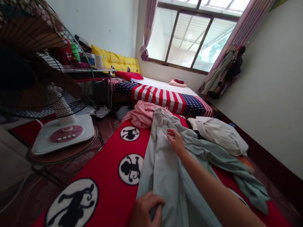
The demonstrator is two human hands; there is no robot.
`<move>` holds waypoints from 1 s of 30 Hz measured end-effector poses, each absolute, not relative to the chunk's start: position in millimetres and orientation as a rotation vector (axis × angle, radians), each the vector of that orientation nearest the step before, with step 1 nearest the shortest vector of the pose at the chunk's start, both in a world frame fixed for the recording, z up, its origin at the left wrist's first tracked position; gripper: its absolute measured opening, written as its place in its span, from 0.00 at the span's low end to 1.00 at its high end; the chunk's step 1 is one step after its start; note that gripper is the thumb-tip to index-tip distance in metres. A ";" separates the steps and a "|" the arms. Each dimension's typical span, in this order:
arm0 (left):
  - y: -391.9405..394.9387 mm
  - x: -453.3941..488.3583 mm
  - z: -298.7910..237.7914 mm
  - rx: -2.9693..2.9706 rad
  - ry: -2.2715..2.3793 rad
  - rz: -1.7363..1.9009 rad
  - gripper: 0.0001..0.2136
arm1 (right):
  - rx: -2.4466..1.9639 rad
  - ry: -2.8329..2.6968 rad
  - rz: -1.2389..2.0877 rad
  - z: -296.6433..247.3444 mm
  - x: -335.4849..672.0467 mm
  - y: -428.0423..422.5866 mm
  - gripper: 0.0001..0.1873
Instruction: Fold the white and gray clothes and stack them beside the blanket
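Grey-green garment (165,167) on red cloth (106,167), left hand (147,208) at edge.

A person's bare left hand (147,209), slightly blurred, and bare right hand (176,141) with slim fingers, its slender right forearm (208,186) uncovered from the wrist.

Beneath left grip (148,208) and right grip (176,141), garment (165,167) on cover (106,170); beyond, bundle (143,115), then bed (158,96); leftward, fan (66,129) on stool (59,158); rightward, pile (215,132).
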State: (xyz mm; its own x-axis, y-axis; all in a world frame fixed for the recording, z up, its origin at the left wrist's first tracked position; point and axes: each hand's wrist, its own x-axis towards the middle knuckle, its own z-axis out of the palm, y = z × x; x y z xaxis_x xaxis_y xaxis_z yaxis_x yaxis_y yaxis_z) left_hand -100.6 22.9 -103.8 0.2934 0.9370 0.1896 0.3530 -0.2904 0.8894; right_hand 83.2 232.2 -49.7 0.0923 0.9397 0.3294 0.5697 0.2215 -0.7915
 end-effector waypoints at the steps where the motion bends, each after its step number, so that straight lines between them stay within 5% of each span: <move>1: 21.8 -100.2 -101.1 1.802 1.189 1.009 0.10 | -1.431 -1.631 0.487 -51.5 87.2 208.7 0.16; 5: 18.1 -100.1 -94.4 1.799 1.225 1.068 0.09 | -1.358 -1.922 0.385 -62.7 90.8 105.8 0.16; 13: 32.5 -99.2 -68.7 1.819 1.302 1.256 0.13 | -1.422 -2.416 0.587 -75.1 72.1 -12.4 0.41; 18: 72.4 -62.5 -54.7 2.131 1.026 0.961 0.20 | -1.514 -2.313 0.576 -69.5 63.4 -7.6 0.39; 27: 152.8 -48.1 -108.7 2.543 1.450 0.684 0.27 | -1.528 -2.311 0.538 -87.1 86.3 -38.3 0.32; 30: 151.7 -50.1 -109.9 2.563 1.450 0.654 0.28 | -1.565 -2.106 0.541 -81.6 98.9 -42.1 0.19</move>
State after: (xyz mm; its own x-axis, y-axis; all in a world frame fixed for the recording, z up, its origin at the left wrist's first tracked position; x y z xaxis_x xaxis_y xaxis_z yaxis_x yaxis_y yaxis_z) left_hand -50.1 151.7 -109.9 0.4462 0.8407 0.3068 0.7866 -0.5320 0.3134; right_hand 98.9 -42.1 -81.6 -0.2479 0.9604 0.1274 0.7802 0.2759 -0.5614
